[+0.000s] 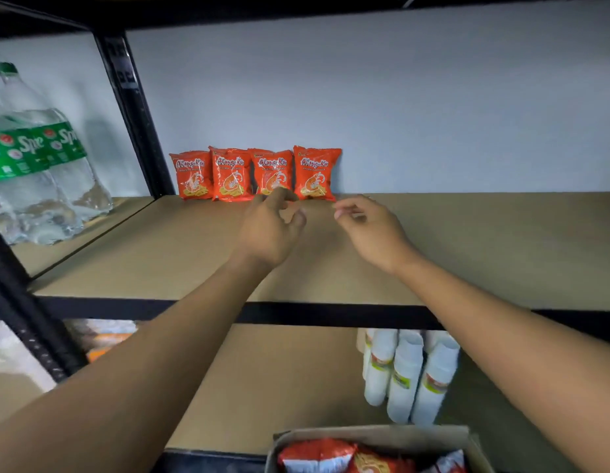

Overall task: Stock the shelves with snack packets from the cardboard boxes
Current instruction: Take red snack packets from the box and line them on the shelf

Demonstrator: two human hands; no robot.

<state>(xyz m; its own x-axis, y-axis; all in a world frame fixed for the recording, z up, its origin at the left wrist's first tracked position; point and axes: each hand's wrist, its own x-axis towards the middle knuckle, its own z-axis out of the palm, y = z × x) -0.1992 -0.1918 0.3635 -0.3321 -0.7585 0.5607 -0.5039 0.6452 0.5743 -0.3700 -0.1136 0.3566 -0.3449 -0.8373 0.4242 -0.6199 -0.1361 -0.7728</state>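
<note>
At the back of the shelf board (pixel 467 240), four red snack packets (pixel 255 174) stand upright in a row against the pale wall (pixel 365 97). Just in front of that row the left hand (pixel 271 230) hovers, fingers loosely curled and empty; its fingertips overlap the third packet's foot, and contact cannot be told. The right hand (pixel 368 227), just right of the row's end, is likewise relaxed and empty. Well below the row, a cardboard box (pixel 382 435) holds more packets. Left of the row stand clear soda bottles (pixel 40 165); below it to the right lie white cups (pixel 409 373).
</note>
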